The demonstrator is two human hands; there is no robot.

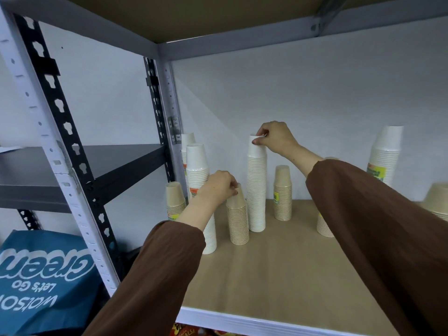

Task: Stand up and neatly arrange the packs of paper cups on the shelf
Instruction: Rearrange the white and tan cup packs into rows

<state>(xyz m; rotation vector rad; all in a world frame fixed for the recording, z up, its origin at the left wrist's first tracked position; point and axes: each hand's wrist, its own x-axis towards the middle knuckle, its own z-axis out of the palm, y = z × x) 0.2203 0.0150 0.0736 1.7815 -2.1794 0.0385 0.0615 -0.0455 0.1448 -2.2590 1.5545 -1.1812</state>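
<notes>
Several packs of stacked paper cups stand upright on the brown shelf board [278, 275]. My left hand [215, 189] pinches the top of a short brown pack [238, 221]. My right hand [275, 137] grips the top of a tall white pack [256, 190] just right of it. Another tall white pack [200, 170] stands behind my left wrist, with a short brown pack [175, 202] at the far left. A short brown pack [282, 192] stands near the back wall. At the right stands a tall white pack [385, 156]; my right sleeve partly hides another pack [323, 226].
The grey upright post [173, 117] borders the shelf on the left, with a dark neighbouring shelf [84, 166] beyond it. A blue bag [43, 282] sits lower left. The upper shelf board [218, 15] hangs overhead. A brown cup pack edge [438, 200] shows far right.
</notes>
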